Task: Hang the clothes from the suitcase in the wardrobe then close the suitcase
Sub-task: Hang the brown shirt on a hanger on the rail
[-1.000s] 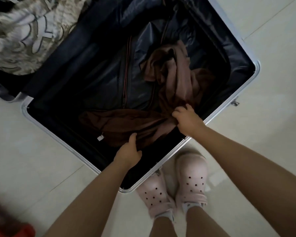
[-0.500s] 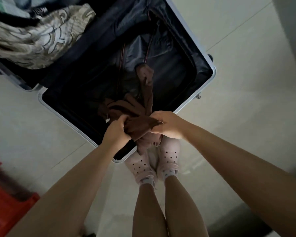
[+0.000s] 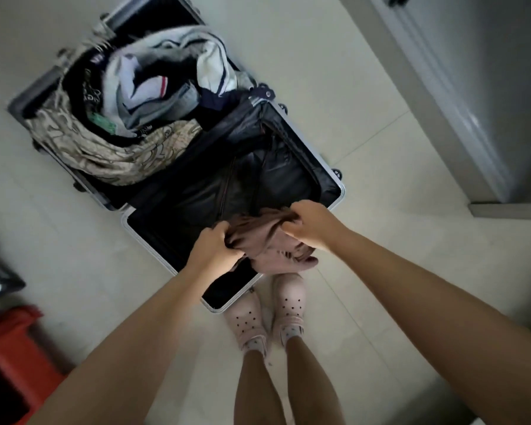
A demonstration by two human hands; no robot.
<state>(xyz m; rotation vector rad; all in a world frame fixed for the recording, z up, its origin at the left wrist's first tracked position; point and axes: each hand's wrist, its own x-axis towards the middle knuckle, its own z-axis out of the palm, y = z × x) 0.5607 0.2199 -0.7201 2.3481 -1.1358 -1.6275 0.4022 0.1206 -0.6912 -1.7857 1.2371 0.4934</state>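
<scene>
An open suitcase (image 3: 334, 179) with a silver rim lies on the pale tiled floor. Its near half shows only dark lining. Its far half holds a heap of clothes (image 3: 154, 87), with a beige patterned garment (image 3: 114, 148) spilling over the edge. I hold a bunched brown garment (image 3: 267, 240) in the air above the near half's front corner. My left hand (image 3: 215, 243) grips its left side and my right hand (image 3: 307, 222) grips its right side. Part of the cloth hangs down between my hands.
My feet in pink clogs (image 3: 270, 314) stand right at the suitcase's near corner. A red plastic stool (image 3: 10, 348) sits at the lower left. A grey door or wardrobe panel (image 3: 488, 87) rises at the upper right. Bare tiled floor surrounds the suitcase.
Both hands have lifted the brown garment out of the suitcase's near half and gathered it into a bunch. The view has pulled back and up, showing the whole suitcase.
</scene>
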